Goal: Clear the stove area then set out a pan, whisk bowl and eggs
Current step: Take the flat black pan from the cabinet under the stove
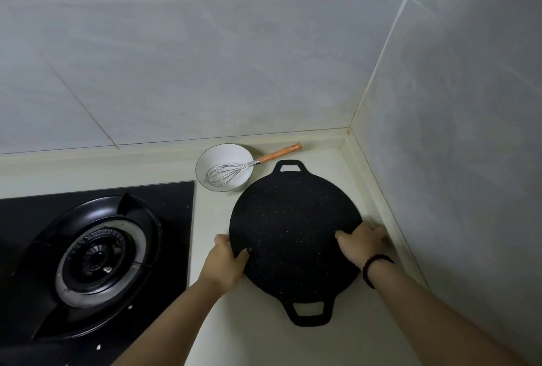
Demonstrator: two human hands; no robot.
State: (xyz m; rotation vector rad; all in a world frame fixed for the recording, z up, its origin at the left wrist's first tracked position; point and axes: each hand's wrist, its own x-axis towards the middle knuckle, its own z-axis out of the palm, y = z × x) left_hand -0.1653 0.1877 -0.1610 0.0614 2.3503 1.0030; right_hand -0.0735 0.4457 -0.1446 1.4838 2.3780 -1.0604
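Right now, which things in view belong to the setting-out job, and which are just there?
Part of the job:
black pan, gripped at its rim by the left hand and the right hand
white bowl
whisk, resting in the bowl
gas burner, nothing on it
No eggs in view.

Just there:
bead bracelet on the right wrist
tiled wall

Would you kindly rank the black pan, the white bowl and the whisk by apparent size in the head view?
1. black pan, clearly largest.
2. and 3. Unsure: the white bowl covers more area, but the whisk spans longer.
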